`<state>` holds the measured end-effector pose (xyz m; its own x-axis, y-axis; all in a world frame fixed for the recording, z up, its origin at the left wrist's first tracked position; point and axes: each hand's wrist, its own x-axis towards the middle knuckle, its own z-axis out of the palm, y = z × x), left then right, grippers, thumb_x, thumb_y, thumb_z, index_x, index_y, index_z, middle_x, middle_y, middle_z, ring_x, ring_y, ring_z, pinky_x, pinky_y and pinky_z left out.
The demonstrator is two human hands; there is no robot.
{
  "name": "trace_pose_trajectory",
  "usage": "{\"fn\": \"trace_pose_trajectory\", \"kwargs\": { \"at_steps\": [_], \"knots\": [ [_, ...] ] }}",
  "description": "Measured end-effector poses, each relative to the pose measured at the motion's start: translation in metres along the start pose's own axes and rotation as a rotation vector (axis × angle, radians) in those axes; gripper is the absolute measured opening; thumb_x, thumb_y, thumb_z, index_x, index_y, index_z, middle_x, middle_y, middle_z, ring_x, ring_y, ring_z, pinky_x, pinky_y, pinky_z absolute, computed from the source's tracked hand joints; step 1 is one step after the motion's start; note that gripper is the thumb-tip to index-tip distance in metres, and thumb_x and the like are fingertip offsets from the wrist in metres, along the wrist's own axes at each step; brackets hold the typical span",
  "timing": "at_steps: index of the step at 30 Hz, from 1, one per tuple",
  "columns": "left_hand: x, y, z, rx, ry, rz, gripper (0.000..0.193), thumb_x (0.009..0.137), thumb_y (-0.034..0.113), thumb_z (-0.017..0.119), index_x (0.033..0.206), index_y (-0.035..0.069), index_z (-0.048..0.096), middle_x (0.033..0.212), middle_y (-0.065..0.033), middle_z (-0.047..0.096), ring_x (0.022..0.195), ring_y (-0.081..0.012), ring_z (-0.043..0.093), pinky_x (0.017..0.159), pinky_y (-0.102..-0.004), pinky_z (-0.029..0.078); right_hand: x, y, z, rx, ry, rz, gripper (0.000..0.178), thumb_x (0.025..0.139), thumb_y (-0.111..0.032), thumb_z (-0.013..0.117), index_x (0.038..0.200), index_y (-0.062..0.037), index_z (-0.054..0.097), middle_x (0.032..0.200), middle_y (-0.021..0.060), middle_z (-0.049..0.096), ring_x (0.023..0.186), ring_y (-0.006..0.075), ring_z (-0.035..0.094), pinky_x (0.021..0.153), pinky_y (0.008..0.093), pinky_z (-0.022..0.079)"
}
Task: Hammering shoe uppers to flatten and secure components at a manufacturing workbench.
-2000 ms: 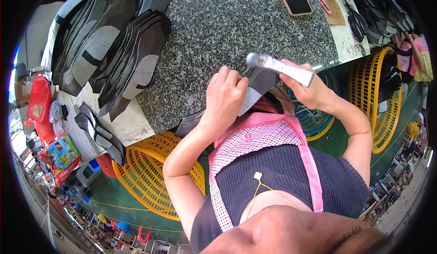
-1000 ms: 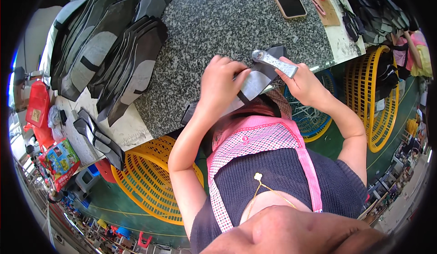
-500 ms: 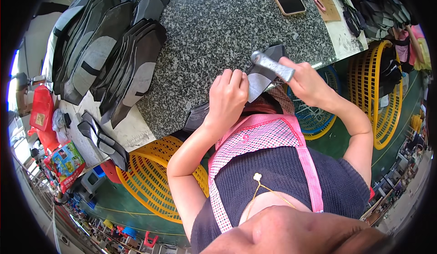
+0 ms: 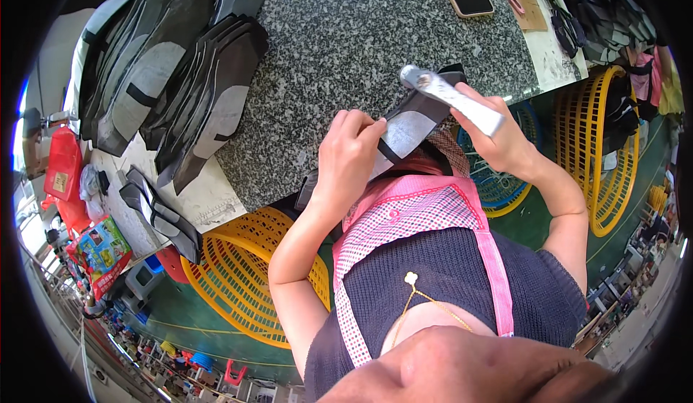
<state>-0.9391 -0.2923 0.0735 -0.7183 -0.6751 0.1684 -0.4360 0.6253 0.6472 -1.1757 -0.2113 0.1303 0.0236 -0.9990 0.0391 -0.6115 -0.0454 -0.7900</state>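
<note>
- Two bare hands are at work by the near edge of the speckled worktop [image 4: 328, 49].
- The left hand [image 4: 349, 150] has its fingers curled in, thumb and forefinger closed on the edge of a dark grey piece [image 4: 413, 130]; what the fingers do underneath is hidden.
- That piece lies slanted at the worktop's near edge, its light patch facing up and its far end beneath the tool.
- The right hand [image 4: 498, 137] has a closed grip on a silver hammer-like tool [image 4: 462, 103].
- Compared with half a second ago, the tool looks larger and its near end reaches farther right, so it seems lifted off the piece; no blow appears to be landing.
- The left hand has shifted left, baring a black band by the patch, which probably leaves more surface free for tapping.
</note>
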Motion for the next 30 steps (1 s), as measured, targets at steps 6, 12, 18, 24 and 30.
{"fn": "trace_pose_trajectory", "kwargs": {
  "at_steps": [6,12,18,24,30],
  "knots": [
    [-0.003,0.005,0.003,0.202,-0.024,0.117,0.025,0.079,-0.001,0.064,0.103,0.0,0.07,0.09,-0.0073,0.06,0.083,-0.0247,0.058,0.067,-0.036,0.052,-0.002,0.008,0.006,-0.014,-0.25,0.149,0.011,0.091,-0.006,0.051,0.1,-0.001,0.05,0.071,0.0258,0.06,0.074,0.0471,0.063,0.059,0.0497,0.047],
    [-0.002,-0.003,-0.002,0.015,0.067,0.062,0.014,0.079,0.004,0.073,0.093,0.002,0.073,0.087,-0.0085,0.064,0.082,-0.0252,0.063,0.07,-0.0353,0.053,-0.011,0.004,0.028,0.012,-0.227,0.121,0.014,0.093,-0.011,0.053,0.101,0.0001,0.051,0.066,0.0267,0.058,0.071,0.0483,0.061,0.058,0.0523,0.047],
    [-0.015,0.0,-0.007,0.026,0.067,-0.072,0.01,0.081,0.006,0.075,0.09,0.002,0.073,0.085,-0.0097,0.064,0.082,-0.0266,0.065,0.067,-0.0366,0.053,0.009,0.005,0.015,0.017,-0.27,0.167,0.015,0.094,-0.013,0.053,0.1,0.0008,0.051,0.067,0.0255,0.058,0.071,0.0471,0.061,0.057,0.0507,0.046],
    [-0.02,-0.011,-0.006,0.018,0.105,-0.023,0.01,0.078,0.006,0.077,0.086,0.002,0.073,0.082,-0.0077,0.065,0.078,-0.0247,0.062,0.066,-0.0362,0.051,-0.004,0.001,0.034,-0.055,-0.352,0.098,0.015,0.096,-0.013,0.055,0.102,0.0011,0.053,0.066,0.0271,0.06,0.067,0.0471,0.063,0.056,0.052,0.049],
    [-0.036,-0.009,-0.01,0.175,0.125,0.042,0.013,0.077,0.011,0.073,0.089,0.005,0.072,0.083,-0.0032,0.063,0.086,-0.0219,0.059,0.068,-0.0348,0.048,0.017,-0.001,0.02,0.032,-0.247,0.087,0.015,0.094,-0.012,0.054,0.102,0.0002,0.056,0.068,0.0241,0.06,0.068,0.0455,0.063,0.057,0.0475,0.048]
  ]
}}
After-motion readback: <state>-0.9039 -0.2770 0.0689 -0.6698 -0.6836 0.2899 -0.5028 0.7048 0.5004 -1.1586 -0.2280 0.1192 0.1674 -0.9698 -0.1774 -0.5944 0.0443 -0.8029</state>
